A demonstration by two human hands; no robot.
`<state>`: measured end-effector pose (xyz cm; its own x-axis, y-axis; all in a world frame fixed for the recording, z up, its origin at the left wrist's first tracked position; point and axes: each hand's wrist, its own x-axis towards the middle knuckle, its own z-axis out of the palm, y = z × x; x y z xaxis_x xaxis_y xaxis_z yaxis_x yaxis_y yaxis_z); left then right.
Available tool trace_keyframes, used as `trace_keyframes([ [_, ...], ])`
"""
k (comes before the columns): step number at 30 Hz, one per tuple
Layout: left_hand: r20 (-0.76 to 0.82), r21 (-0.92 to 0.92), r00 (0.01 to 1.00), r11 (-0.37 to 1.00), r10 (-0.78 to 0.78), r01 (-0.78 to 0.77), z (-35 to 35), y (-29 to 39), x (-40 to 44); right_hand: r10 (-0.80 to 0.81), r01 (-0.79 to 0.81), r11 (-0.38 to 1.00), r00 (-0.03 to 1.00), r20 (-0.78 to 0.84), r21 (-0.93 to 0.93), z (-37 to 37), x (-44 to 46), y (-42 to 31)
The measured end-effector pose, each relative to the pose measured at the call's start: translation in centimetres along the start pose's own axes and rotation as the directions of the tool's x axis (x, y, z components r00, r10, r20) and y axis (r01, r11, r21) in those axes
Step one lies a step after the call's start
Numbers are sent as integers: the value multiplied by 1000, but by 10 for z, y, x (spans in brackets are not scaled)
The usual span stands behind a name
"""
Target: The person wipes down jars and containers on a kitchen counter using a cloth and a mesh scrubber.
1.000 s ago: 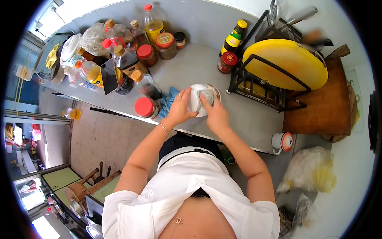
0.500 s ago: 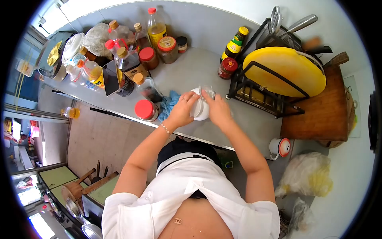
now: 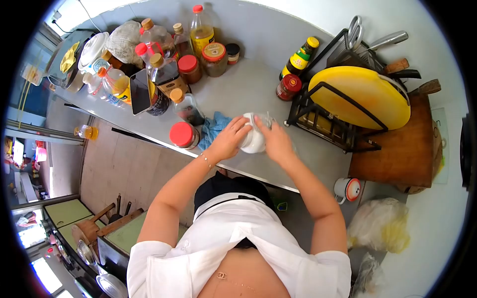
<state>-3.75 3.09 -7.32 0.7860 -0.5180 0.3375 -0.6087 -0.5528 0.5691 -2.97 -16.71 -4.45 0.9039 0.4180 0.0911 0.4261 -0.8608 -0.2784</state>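
A white round container (image 3: 254, 141) is between my two hands, over the grey counter near its front edge. My left hand (image 3: 231, 138) grips its left side, fingers curled over the top. My right hand (image 3: 279, 144) is closed at its right side, on thin clear plastic (image 3: 269, 119) that lies against the container; whether this is a bag or a cover I cannot tell. A crumpled blue cloth (image 3: 214, 130) lies just left of my left hand. Beside the cloth stands a red-lidded jar (image 3: 184, 135).
Several bottles and jars crowd the counter's left part, with a phone (image 3: 142, 93) leaning among them. At right are a black rack (image 3: 343, 130) with a yellow cutting board (image 3: 360, 99), a red jar (image 3: 288, 87), a sauce bottle (image 3: 299, 59) and an enamel mug (image 3: 346, 189).
The white container has turned in my hands and now shows a different side. My fingers have shifted slightly on it and the clear plastic. The whole view has shifted a little.
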Motion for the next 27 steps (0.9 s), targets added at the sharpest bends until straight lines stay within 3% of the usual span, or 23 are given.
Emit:
trace_keyframes([
  [3, 68, 117, 989, 984, 129, -137, -2, -9, 11, 197, -203, 979, 962, 189, 11, -5, 25, 8],
  [6, 86, 193, 995, 981, -43, 26, 3, -13, 16, 292, -308, 948, 941, 173, 76, -8, 16, 4],
  [9, 138, -82, 910, 911, -391, 404, 5, 3, 21, 308, -314, 948, 946, 103, 48, 2, 8, 5],
  [10, 102, -115, 909, 903, -404, 414, 10, 4, 22, 321, -328, 943, 942, 101, 61, 4, 7, 6],
  [15, 12, -212, 908, 886, -419, 412, 20, -15, 36, 332, -344, 935, 935, 128, 87, 5, 10, 7],
  [18, -61, -77, 927, 928, -370, 365, 6, -17, 41, 268, -280, 959, 943, 197, 38, 7, 3, -5],
  [21, -20, -64, 940, 939, -339, 337, -2, -18, 42, 261, -268, 962, 959, 109, 49, 16, 11, -5],
  [24, 7, -81, 979, 976, -202, 202, -2, -10, 39, 118, -121, 992, 989, 93, 32, 14, 46, 18],
  [27, 63, -88, 973, 970, -223, 228, -13, -12, 42, 107, -116, 991, 985, 135, 61, 5, 40, 16],
])
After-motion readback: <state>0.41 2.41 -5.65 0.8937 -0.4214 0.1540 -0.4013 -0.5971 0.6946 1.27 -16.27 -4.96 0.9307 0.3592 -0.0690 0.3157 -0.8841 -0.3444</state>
